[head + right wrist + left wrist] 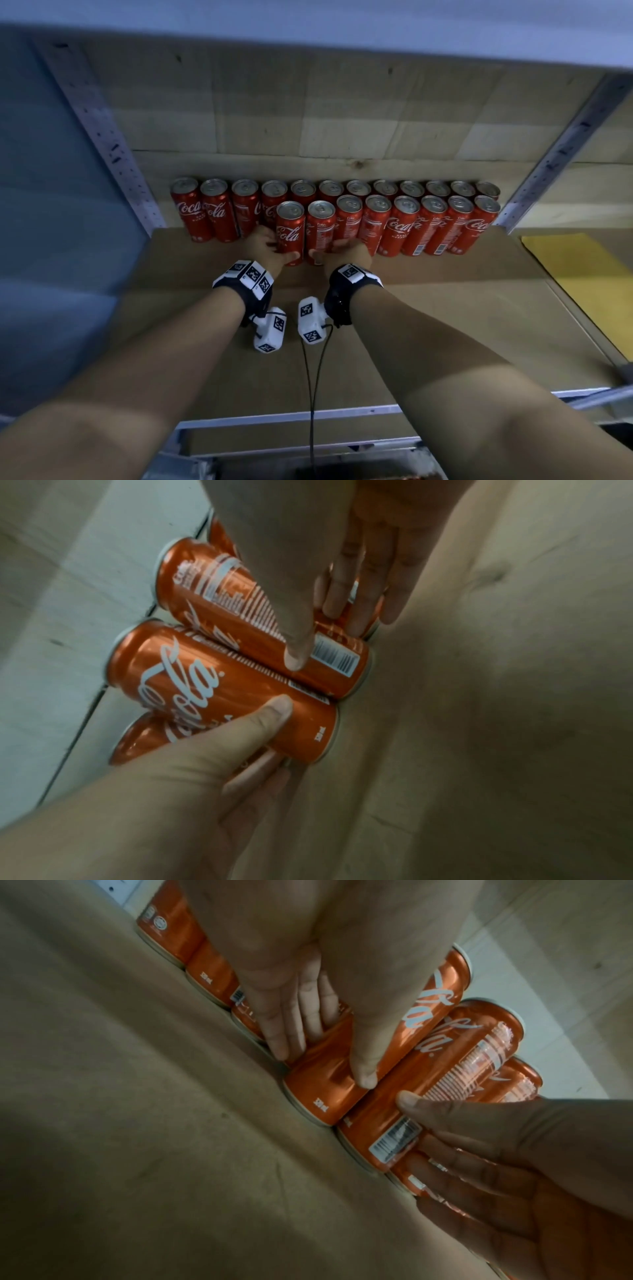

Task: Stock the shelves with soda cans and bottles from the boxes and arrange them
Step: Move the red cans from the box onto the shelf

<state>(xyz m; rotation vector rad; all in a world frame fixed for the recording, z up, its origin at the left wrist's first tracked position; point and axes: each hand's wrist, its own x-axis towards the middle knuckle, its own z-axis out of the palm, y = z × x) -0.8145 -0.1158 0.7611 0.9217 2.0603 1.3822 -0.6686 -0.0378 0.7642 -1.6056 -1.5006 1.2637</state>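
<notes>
Cans of red cola stand upright in two rows on the cardboard-lined shelf [445, 301], across the middle of the head view: a back row [385, 188] of twelve against the pale rear wall [308, 113], and a front row [435, 224] of eight that starts near the centre and runs to the right end. The left hand [265, 246] grips the leftmost front can [290, 229] low on its body, thumb across the front and fingers [291, 1026] wrapped round the far side, as the left wrist view shows. The right hand [346, 251] grips the next can [320, 229] in the same way, thumb [294, 631] lying along the label beside the barcode and fingers reaching behind it. Both cans touch each other and rest on the cardboard, with the right one touching its neighbour in the front row. Perforated metal uprights [99, 126] frame the shelf at upper left and upper right. A yellow sheet [589, 284] lies at the right edge of the frame. White marker-covered wrist cameras [270, 329] hang below both wrists, with black cables [311, 394] trailing toward the bottom.
</notes>
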